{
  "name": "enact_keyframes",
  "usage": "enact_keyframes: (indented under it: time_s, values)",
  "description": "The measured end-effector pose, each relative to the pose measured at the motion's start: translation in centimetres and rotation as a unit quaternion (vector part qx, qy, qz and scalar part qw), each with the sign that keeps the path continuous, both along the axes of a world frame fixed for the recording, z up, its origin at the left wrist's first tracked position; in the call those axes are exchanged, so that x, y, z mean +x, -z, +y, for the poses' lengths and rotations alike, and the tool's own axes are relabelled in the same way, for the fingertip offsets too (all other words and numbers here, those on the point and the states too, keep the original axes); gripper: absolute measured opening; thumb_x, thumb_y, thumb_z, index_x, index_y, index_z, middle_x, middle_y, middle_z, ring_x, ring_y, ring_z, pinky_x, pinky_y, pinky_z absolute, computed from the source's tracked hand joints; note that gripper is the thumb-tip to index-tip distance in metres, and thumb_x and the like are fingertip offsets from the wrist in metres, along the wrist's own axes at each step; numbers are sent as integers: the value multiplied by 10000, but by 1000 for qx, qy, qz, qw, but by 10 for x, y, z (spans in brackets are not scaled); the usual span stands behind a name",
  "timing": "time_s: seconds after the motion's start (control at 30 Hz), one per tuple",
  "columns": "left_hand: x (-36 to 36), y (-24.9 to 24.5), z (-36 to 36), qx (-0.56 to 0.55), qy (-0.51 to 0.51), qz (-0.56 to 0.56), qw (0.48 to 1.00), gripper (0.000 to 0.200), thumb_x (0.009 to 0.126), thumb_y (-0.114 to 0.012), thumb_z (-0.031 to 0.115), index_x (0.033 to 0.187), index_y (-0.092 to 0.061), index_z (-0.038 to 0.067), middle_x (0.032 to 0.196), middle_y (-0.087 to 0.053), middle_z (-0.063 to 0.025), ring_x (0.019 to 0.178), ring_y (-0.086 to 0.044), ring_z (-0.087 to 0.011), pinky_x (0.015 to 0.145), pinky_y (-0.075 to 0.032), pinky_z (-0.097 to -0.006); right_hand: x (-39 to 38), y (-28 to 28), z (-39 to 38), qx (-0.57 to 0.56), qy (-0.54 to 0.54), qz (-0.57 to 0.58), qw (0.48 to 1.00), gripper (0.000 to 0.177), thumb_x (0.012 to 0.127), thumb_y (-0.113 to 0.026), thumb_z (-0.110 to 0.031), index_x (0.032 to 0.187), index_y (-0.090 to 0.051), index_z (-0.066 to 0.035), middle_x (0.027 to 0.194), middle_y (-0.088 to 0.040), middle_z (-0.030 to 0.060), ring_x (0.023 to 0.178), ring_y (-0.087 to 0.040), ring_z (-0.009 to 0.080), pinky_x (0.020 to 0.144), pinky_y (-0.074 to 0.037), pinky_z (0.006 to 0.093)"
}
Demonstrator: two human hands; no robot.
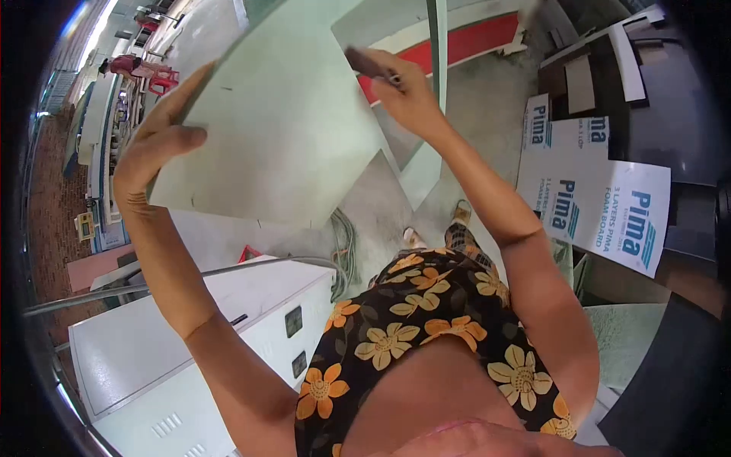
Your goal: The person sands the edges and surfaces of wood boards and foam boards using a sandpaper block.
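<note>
A large pale board (274,114) with straight cut edges fills the upper middle of the head view. My left hand (164,137) is closed on its left edge, thumb across the face and fingers behind. Short dark marks show on the board's surface. At the board's right edge, my right hand (411,91) is wrapped round a dark brown hand tool (369,65), a narrow piece with a small metal ring near the fingers. The tool's far end overlaps the board's edge. Its exact kind does not show.
A white metal cabinet (152,373) stands at lower left, with a grey hose (304,260) over it. Foam boards printed Pima (594,190) and dark panels (678,99) are stacked at right. A red strip (472,42) lies behind. A person (129,66) is far left.
</note>
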State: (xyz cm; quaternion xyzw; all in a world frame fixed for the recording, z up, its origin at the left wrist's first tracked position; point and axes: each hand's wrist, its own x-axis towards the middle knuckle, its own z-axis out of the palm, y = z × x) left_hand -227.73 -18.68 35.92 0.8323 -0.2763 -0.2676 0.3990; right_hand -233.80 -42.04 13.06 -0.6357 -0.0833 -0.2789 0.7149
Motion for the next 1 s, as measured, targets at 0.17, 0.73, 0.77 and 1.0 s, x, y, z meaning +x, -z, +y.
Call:
enact_keyframes:
  time_s: [0.17,0.73,0.77,1.0]
  values:
    - [2,2,-3,3,-49,-36,998,869,534,-592,203,1332,-384,-72,1283,-482,-198,1171,-469,-237,1016,-301,-272,-13,39,13,-92,-41,88,991,485,761,-455,45,1236,-515,-31,823,-600,95,697,-506,111,671,-440,261]
    - [-10,13,-4,-31,-147,-98,984,957,484,-624,287,1321,-373,-103,1285,-453,-281,1175,-471,-335,1023,-319,-357,-29,257,-23,-448,129,217,858,376,739,-568,-31,1097,-620,-135,991,-596,48,948,-565,255,803,-460,399]
    - [-12,12,-6,-24,-150,-100,983,961,499,-632,299,1327,-360,-106,1296,-435,-293,1190,-456,-345,1028,-315,-377,-24,256,-32,-451,146,219,853,370,746,-571,-49,1101,-617,-143,984,-594,44,942,-563,251,808,-456,397]
    - [-18,17,-12,-29,-159,-146,976,927,493,-593,283,1316,-392,-93,1237,-489,-298,1124,-521,-337,977,-379,-356,-15,318,-32,-511,196,239,802,241,800,-552,-134,1033,-613,-140,1025,-561,47,946,-544,267,824,-434,413]
